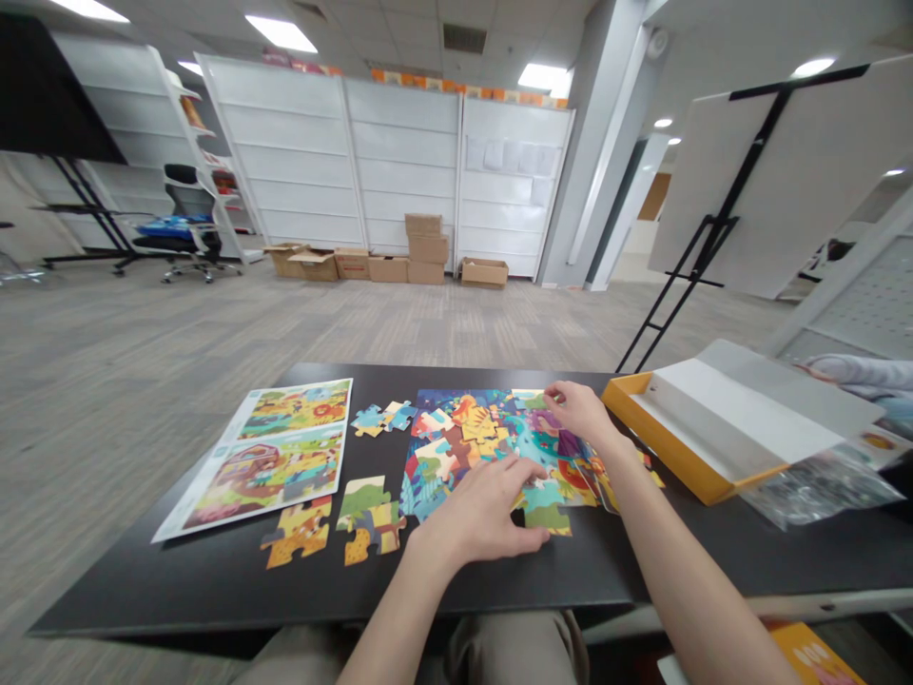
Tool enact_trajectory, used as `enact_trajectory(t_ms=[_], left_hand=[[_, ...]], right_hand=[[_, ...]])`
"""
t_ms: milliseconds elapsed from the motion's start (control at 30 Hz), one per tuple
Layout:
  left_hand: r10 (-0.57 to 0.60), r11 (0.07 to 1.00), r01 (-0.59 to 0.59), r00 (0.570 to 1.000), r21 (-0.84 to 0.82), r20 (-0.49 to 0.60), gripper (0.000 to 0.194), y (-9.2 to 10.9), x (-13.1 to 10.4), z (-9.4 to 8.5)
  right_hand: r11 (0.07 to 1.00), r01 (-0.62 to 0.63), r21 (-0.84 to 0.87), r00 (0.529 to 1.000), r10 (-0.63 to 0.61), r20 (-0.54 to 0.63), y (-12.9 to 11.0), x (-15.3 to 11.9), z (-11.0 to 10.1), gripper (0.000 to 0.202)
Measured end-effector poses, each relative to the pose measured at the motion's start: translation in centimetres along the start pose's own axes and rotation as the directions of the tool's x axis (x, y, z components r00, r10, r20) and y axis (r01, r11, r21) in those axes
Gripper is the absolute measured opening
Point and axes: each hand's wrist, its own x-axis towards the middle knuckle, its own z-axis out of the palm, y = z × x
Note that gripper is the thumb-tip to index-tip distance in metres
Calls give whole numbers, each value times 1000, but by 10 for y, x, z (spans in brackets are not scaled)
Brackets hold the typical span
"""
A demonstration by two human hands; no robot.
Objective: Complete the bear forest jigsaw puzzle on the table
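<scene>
Colourful puzzle pieces lie over a dark blue illustrated puzzle sheet (467, 400) in the middle of the black table. My left hand (492, 504) rests over the sheet's lower part, thumb and fingers spread apart, beside a green and blue piece (548, 509). At the sheet's upper right, my right hand (579, 411) has its fingertips together at the edge of a pale and green piece (529, 400). Left of the sheet are blue pieces (385, 417), a joined green and yellow group (369, 518) and an orange animal piece (298, 533). A printed picture sheet (271, 457) lies farther left.
An open yellow box (703, 423) and a clear plastic bag (820, 485) are on the table's right side. Beyond the table stand a black easel (713, 228), cardboard boxes (426, 249) and an office chair (189, 224).
</scene>
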Motion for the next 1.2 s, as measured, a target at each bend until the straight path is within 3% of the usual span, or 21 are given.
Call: enact_trajectory(t_ms=[367,533,667,900,1100,1200], left_hand=[[89,981,-90,996,-174,-9,53,-10,3,12],[84,987,-86,996,-134,-20,49,-6,7,13],[35,999,-38,995,-34,-92,45,-8,3,-2],[-129,991,135,972,18,-199,41,-33,-27,-54],[-99,995,99,992,-5,-73,48,-37,-30,-46],[-150,989,150,983,-11,-105,55,-44,-38,-58]], right_hand=[[1000,6,-14,999,-6,43,-2,0,0,18],[1000,11,-23,998,-10,56,-1,1,1,18],[1000,9,-19,998,-8,57,1,1,2,18],[999,4,-33,997,-1,75,-3,0,-1,18],[1000,8,-30,995,-5,97,-11,-3,-4,19],[1000,3,-23,995,0,102,-10,-4,-5,19]])
